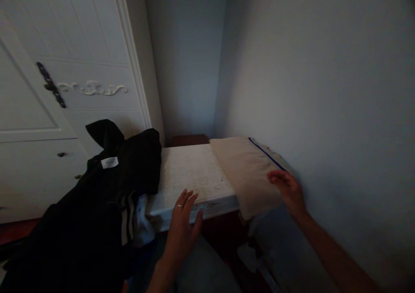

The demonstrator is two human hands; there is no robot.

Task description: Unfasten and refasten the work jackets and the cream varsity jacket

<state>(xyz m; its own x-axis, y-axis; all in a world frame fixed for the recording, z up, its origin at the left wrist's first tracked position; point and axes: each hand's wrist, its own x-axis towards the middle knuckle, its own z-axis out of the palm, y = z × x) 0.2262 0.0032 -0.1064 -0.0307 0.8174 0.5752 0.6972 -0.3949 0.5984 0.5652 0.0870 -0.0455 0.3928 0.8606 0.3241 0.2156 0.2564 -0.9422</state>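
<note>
My left hand (pixel 185 221), with a ring on one finger, is raised near the front edge of a white, stained flat surface (pixel 194 170). Its fingers are apart and hold nothing. Over the right end of that surface lies a beige cushion (pixel 248 174) with a blue strip along its far edge. My right hand (pixel 288 190) is over the cushion's right side, fingers loosely bent and thumb hidden; whether it touches the cloth I cannot tell. A black garment (pixel 136 159) with a white label and light stripes is heaped at the surface's left end.
A white wardrobe (pixel 94 55) with dark handles and drawers stands at the left. Pale walls (pixel 324 77) meet in a corner behind the surface and run close along the right. Below the cushion, dim white items (pixel 248 256) lie near a dark red floor.
</note>
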